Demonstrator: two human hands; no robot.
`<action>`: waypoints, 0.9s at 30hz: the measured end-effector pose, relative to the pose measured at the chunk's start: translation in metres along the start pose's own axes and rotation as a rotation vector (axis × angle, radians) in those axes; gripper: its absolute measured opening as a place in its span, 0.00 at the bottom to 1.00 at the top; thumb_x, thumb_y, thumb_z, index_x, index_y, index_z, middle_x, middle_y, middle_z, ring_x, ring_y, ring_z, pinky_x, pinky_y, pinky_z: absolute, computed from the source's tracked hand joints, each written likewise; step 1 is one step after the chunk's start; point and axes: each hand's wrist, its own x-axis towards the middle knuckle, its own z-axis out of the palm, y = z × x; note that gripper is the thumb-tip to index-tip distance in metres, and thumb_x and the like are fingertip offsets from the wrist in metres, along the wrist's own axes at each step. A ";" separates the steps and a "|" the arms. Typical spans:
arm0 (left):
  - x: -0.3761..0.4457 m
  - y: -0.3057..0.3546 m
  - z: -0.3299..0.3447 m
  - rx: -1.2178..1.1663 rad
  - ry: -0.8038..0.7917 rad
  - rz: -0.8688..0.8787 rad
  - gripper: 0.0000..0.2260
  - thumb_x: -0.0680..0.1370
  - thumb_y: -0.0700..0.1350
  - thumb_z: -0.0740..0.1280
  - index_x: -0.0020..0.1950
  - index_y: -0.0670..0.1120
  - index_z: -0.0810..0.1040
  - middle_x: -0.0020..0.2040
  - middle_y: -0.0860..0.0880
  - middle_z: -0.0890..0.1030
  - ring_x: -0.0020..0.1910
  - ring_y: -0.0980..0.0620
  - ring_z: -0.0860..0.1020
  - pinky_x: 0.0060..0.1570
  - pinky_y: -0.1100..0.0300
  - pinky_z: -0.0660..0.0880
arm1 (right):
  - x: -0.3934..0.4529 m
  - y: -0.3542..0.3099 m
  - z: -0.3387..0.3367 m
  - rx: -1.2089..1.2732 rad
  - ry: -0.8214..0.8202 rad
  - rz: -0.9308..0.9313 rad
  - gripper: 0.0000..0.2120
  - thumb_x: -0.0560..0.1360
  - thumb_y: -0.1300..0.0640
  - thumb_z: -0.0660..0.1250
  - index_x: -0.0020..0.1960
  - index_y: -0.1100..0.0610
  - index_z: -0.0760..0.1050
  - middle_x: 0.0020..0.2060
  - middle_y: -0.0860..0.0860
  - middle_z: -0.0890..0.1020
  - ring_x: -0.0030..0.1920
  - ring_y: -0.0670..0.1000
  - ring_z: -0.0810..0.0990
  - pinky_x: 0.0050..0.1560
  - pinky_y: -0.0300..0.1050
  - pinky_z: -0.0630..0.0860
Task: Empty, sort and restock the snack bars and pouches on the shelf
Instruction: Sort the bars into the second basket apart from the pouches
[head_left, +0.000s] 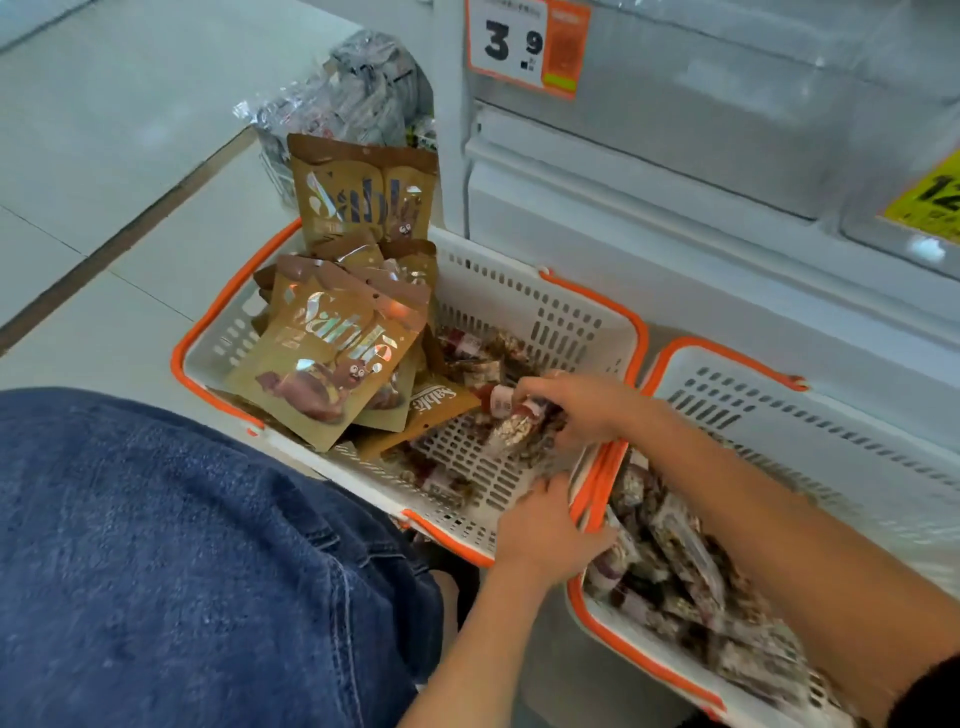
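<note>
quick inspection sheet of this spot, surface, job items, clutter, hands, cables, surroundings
surface: pale tiled floor with a dark strip; two white baskets stand on it side by side.
job's things: gold Sablé pouches piled in the left basket; snack bars heaped in the right basket, a few loose in the left one.
clutter: clear-wrapped packs on the floor behind the left basket.
grippers: right hand grips a snack bar over the left basket; left hand is at the baskets' adjoining rims, grip unclear.
cables: nothing seen.
surroundings: white shelf unit, price tag reading 3 9, yellow tag.
</note>
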 end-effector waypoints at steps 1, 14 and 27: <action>-0.009 0.001 -0.014 -0.195 0.049 -0.078 0.35 0.72 0.68 0.62 0.71 0.48 0.63 0.65 0.49 0.71 0.61 0.46 0.73 0.57 0.53 0.72 | -0.016 0.005 -0.003 0.078 0.070 0.014 0.33 0.68 0.55 0.73 0.67 0.41 0.62 0.64 0.49 0.71 0.57 0.56 0.75 0.50 0.55 0.76; -0.019 -0.045 -0.048 -0.097 0.200 -0.203 0.14 0.81 0.54 0.57 0.51 0.45 0.74 0.51 0.46 0.78 0.49 0.48 0.76 0.48 0.54 0.72 | -0.165 0.058 0.078 0.592 0.666 0.384 0.29 0.66 0.63 0.75 0.61 0.46 0.68 0.56 0.48 0.70 0.52 0.54 0.76 0.49 0.49 0.74; 0.040 -0.077 -0.059 -0.131 -0.028 -0.461 0.26 0.76 0.46 0.66 0.71 0.42 0.62 0.69 0.41 0.69 0.67 0.43 0.68 0.67 0.52 0.67 | -0.074 -0.009 0.025 0.310 0.695 0.244 0.24 0.73 0.67 0.60 0.68 0.54 0.68 0.66 0.53 0.70 0.64 0.57 0.69 0.53 0.55 0.76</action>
